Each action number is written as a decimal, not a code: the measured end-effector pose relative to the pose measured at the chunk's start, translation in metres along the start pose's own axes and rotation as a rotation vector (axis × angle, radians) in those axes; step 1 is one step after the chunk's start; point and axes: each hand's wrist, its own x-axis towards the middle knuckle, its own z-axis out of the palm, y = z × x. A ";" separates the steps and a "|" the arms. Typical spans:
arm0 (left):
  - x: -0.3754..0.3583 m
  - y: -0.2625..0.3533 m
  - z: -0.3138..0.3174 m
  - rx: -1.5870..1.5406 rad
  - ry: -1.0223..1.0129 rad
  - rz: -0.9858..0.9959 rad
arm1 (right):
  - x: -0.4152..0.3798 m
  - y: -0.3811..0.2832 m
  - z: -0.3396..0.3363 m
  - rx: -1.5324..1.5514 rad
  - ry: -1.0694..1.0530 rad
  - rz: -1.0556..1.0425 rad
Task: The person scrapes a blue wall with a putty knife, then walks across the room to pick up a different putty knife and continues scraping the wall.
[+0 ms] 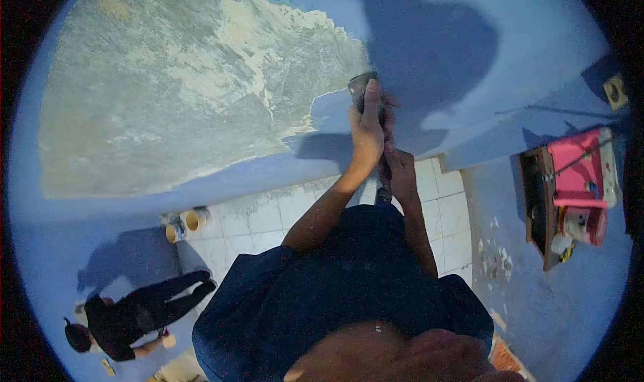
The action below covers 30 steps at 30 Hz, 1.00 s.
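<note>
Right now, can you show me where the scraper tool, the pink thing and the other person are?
Scraper tool [362, 86]: head view, on its dark top end above the hands.
Pink thing [578, 167]: head view, on its pink front.
Other person [127, 318]: head view, on the dark-clothed back.

White tiled floor [268, 214] running along the foot of the blue wall, two tan buckets [188, 224] standing on it near the wall, a person in black [134, 315] sitting on it, small tan container [168, 342] beside that person

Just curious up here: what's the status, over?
Left hand and right hand, both grip shut on roller tool. Roller against blue wall. Nothing blocking.
</note>
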 end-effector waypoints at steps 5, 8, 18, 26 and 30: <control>0.009 0.002 0.009 0.082 0.065 0.182 | 0.009 0.002 0.001 -0.084 0.028 -0.185; 0.013 0.004 0.003 0.017 -0.015 0.153 | 0.012 -0.005 0.006 -0.062 -0.009 -0.189; 0.010 0.019 0.011 0.078 0.068 0.065 | 0.014 -0.015 0.005 -0.061 -0.043 -0.344; 0.010 0.021 0.012 0.039 0.041 0.099 | 0.005 -0.034 0.004 -0.090 -0.048 -0.108; 0.004 0.012 0.004 0.061 0.064 0.108 | 0.006 -0.006 0.012 -0.099 0.005 -0.250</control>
